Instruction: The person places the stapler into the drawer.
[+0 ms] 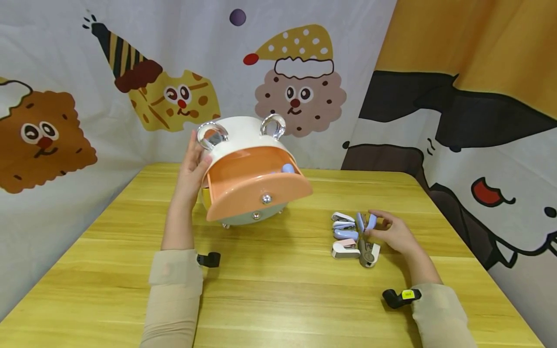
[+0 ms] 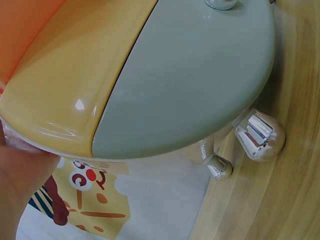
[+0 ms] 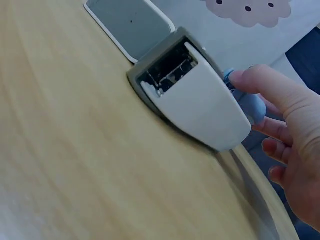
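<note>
My left hand (image 1: pixel 191 169) grips the left side of a round desktop drawer organizer (image 1: pixel 243 128), thumb near its front rim. The organizer has a white top, two silver ring ears and silver feet. Its orange drawer (image 1: pixel 243 195) is pulled out, with light-blue items (image 1: pixel 287 168) partly visible inside. Below sit a yellow drawer (image 2: pixel 75 100) and a grey-green drawer (image 2: pixel 185 85), both closed. With thumb and fingers, my right hand (image 1: pixel 396 234) pinches a blue mini stapler (image 1: pixel 371 222) at the far right of a stapler cluster. Close by lies a brown-and-white stapler (image 1: pixel 369 253).
Several more mini staplers lie left of my right hand, among them a pink-and-white stapler (image 1: pixel 345 248), a blue stapler (image 1: pixel 345 234) and a white stapler (image 1: pixel 343 217). All rest on the wooden table (image 1: pixel 270 295). Behind it hangs a cartoon-printed cloth (image 1: pixel 174 38).
</note>
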